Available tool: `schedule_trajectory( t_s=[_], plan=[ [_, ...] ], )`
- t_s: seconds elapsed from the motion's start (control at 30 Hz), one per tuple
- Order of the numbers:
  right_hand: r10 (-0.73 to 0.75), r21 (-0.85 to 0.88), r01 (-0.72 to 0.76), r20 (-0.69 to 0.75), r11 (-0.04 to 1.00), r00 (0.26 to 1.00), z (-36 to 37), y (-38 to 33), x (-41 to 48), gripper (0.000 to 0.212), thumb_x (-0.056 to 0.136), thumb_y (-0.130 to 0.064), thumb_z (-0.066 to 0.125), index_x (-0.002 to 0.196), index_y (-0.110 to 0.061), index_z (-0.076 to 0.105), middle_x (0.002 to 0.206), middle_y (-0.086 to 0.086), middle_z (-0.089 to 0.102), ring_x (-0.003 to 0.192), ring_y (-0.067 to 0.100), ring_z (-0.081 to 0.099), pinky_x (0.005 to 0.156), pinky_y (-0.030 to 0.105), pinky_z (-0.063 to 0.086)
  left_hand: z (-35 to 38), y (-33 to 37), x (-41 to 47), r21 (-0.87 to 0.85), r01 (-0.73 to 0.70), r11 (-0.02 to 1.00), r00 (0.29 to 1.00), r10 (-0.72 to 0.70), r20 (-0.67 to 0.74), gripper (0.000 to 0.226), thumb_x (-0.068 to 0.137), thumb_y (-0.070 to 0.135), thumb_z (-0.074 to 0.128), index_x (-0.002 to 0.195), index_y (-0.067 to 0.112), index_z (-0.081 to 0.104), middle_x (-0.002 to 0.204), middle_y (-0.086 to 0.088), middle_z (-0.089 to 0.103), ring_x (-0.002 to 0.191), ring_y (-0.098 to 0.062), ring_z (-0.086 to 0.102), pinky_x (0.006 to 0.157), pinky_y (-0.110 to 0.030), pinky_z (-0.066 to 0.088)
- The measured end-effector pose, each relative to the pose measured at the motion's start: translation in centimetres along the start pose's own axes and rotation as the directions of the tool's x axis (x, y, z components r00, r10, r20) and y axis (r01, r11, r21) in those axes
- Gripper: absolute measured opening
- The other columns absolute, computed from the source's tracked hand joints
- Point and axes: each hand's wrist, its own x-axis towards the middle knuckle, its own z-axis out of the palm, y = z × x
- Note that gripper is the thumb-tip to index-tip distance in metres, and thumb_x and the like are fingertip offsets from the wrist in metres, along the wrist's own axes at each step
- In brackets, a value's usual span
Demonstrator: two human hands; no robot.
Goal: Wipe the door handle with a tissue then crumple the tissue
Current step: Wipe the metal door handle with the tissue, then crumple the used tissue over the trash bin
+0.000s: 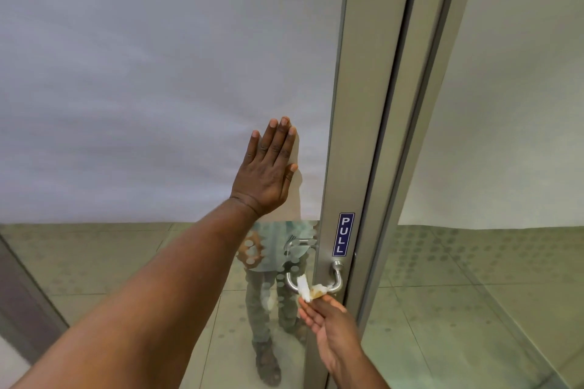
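The right hand (328, 322) pinches a thin white paper tissue (308, 289) against the curved silver metal door handle (335, 278) at the door's right edge. Soft and light, the tissue probably tears easily. The left hand (268, 174) lies flat and empty on the frosted glass door (158, 73).

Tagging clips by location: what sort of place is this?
Probably an office or public building entrance: a frosted glass door in a grey metal frame, blue PULL sign, curved steel door handle.

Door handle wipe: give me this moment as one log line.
step: wiping | right hand: holds tissue on handle | left hand: flat on glass | tissue: not crumpled yet
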Motion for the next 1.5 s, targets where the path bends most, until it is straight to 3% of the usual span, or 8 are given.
schedule_trajectory(
  t_s=[0.27, 0.6, 0.87, 0.97, 1.17, 1.33, 1.43, 1.5],
  plan=[
    [-0.150, -0.113, 0.164, 0.124, 0.980, 0.981, 5.3, -4.5, -3.4, 0.016, 0.087, 0.009, 0.065, 0.100, 0.002, 0.072, 0.075, 0.013, 0.076, 0.057, 0.015, 0.066, 0.051, 0.022, 0.049, -2.7, 0.2, -0.4, -0.086, 0.049, 0.995, 0.989, -0.036, 0.140, 0.063, 0.108, 0.030, 0.029, 0.163, 0.009, 0.005, 0.171, -0.007, -0.006, 0.158, -0.021, -0.010, 0.128, -0.040, -0.004],
    [-0.271, -0.162, 0.317, 0.254, 0.935, 0.928, 9.1, -8.4, -5.7, 0.019, 0.087, 0.003, 0.069, 0.101, -0.009, 0.076, 0.084, 0.008, 0.079, 0.067, 0.013, 0.070, 0.063, 0.025, 0.051, -8.4, 1.5, -5.0, -0.112, 0.122, 0.986, 0.968, -0.093, 0.234, 0.058, 0.110, 0.037, 0.026, 0.163, 0.014, 0.016, 0.171, -0.004, 0.006, 0.158, -0.014, -0.003, 0.128, -0.041, -0.001],
    [-0.363, -0.163, 0.439, 0.354, 0.884, 0.862, 12.5, -8.7, -7.5, 0.022, 0.082, 0.000, 0.075, 0.082, -0.021, 0.079, 0.082, 0.007, 0.078, 0.076, 0.021, 0.074, 0.065, 0.028, 0.058, -13.1, 2.5, -8.8, -0.035, 0.062, 0.997, 0.975, -0.053, 0.215, 0.056, 0.106, 0.046, 0.037, 0.155, 0.018, 0.037, 0.154, -0.007, 0.047, 0.142, -0.023, 0.043, 0.124, -0.046, 0.014],
    [-0.361, -0.143, 0.441, 0.386, 0.886, 0.849, 13.7, -7.8, -8.0, 0.014, 0.081, -0.005, 0.078, 0.085, -0.019, 0.080, 0.091, 0.012, 0.079, 0.088, 0.027, 0.074, 0.075, 0.033, 0.057, -14.9, 2.3, -9.9, -0.021, 0.076, 0.997, 0.981, -0.070, 0.183, 0.048, 0.105, 0.044, 0.045, 0.145, 0.019, 0.049, 0.139, -0.004, 0.057, 0.131, -0.022, 0.051, 0.121, -0.047, 0.021],
    [-0.289, -0.096, 0.372, 0.462, 0.923, 0.839, 15.6, -5.6, -9.7, 0.013, 0.083, -0.004, 0.074, 0.090, -0.012, 0.081, 0.093, 0.015, 0.079, 0.085, 0.023, 0.074, 0.071, 0.028, 0.058, -17.9, 1.4, -11.9, 0.036, 0.077, 0.996, 0.986, -0.081, 0.143, 0.024, 0.101, 0.033, 0.053, 0.112, 0.017, 0.066, 0.118, -0.006, 0.065, 0.114, -0.026, 0.062, 0.116, -0.050, 0.031],
    [-0.251, -0.068, 0.335, 0.526, 0.940, 0.813, 17.7, -2.7, -11.8, 0.028, 0.073, -0.001, 0.076, 0.099, -0.010, 0.077, 0.095, 0.012, 0.077, 0.089, 0.024, 0.071, 0.081, 0.033, 0.055, -20.4, -0.6, -14.0, 0.087, 0.115, 0.990, 0.984, -0.125, 0.129, 0.019, 0.090, 0.019, 0.064, 0.107, 0.014, 0.069, 0.109, -0.005, 0.067, 0.108, -0.026, 0.066, 0.112, -0.050, 0.033],
    [-0.203, -0.054, 0.282, 0.567, 0.958, 0.798, 19.7, -0.4, -12.7, 0.032, 0.078, 0.010, 0.072, 0.107, -0.004, 0.073, 0.096, 0.013, 0.074, 0.090, 0.025, 0.068, 0.083, 0.034, 0.054, -21.7, -2.2, -15.2, 0.088, 0.145, 0.985, 0.982, -0.154, 0.105, 0.017, 0.088, 0.010, 0.067, 0.104, 0.014, 0.069, 0.103, -0.005, 0.067, 0.102, -0.026, 0.066, 0.109, -0.050, 0.036],
    [-0.144, -0.088, 0.241, 0.593, 0.967, 0.792, 21.2, 1.4, -13.4, 0.030, 0.082, 0.004, 0.070, 0.109, -0.007, 0.073, 0.095, 0.011, 0.074, 0.088, 0.023, 0.067, 0.078, 0.033, 0.053, -22.7, -3.7, -16.5, 0.090, 0.163, 0.982, 0.980, -0.172, 0.098, 0.017, 0.088, 0.009, 0.066, 0.104, 0.014, 0.067, 0.101, -0.004, 0.066, 0.100, -0.025, 0.065, 0.109, -0.048, 0.034]
  ],
)
